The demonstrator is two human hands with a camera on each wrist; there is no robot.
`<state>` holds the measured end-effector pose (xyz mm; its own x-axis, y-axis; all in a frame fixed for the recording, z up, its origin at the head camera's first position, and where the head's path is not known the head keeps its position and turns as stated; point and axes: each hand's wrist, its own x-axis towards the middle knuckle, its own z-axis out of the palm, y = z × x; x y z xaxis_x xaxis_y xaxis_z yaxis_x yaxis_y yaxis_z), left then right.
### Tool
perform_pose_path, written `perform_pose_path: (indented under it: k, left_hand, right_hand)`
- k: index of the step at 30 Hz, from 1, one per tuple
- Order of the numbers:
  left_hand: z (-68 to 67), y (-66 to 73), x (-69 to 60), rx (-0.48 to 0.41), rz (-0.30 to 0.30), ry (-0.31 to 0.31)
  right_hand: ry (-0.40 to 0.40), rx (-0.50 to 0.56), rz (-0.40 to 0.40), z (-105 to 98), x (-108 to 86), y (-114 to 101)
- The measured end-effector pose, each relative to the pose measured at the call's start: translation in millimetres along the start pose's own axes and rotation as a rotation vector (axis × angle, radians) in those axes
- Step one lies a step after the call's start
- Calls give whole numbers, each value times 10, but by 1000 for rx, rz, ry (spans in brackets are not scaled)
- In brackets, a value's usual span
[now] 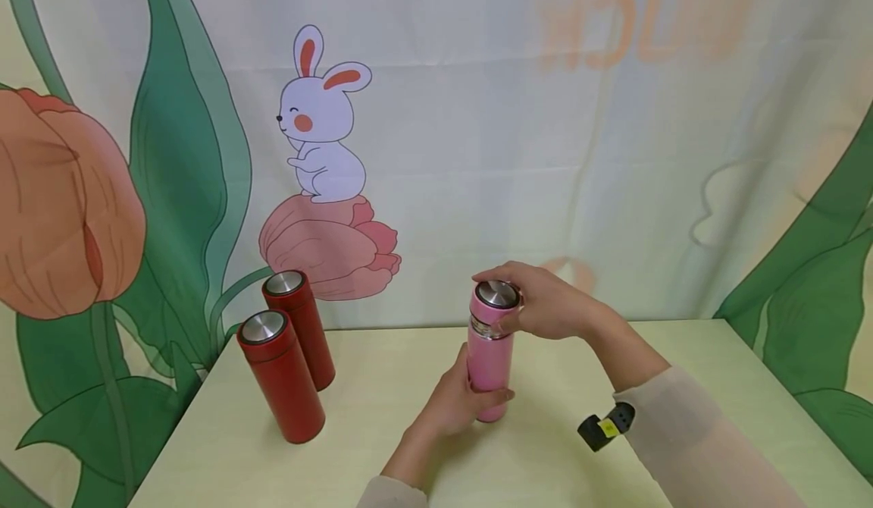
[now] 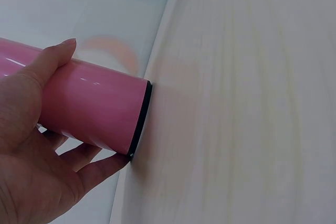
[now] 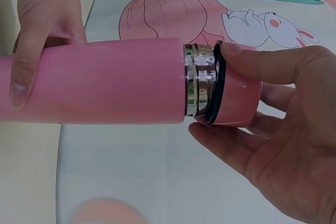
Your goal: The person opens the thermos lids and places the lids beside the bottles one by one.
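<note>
Pink cylindrical bottle with a glossy body [image 1: 489,364], right of centre in the lower half of the head frame, held near upright above the pale wood-grain counter [image 1: 389,364]; whether its base touches the surface I cannot tell. Both my hands are grasping: my left hand [image 1: 452,398] is wrapped round the lower body, near the black base rim [image 2: 140,121], and my right hand [image 1: 551,305] grips the pink cap with a silvery disc top [image 1: 496,296]. A band of shiny metal neck [image 3: 199,80] shows between body and cap, the cap sitting slightly askew. At lower left, two red cylindrical flasks with silvery lid tops [image 1: 286,387] stand close together, one behind the other.
</note>
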<state>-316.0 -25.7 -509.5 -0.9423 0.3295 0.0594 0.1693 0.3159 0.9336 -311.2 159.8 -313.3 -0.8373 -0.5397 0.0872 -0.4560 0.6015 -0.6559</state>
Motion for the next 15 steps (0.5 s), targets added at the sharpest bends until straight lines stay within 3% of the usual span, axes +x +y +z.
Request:
perform_pose_path:
  k: [15]
  left_hand:
    - [-9,6,-5,0,-17,-10]
  right_hand:
    - [84,126,21,24,-70,193]
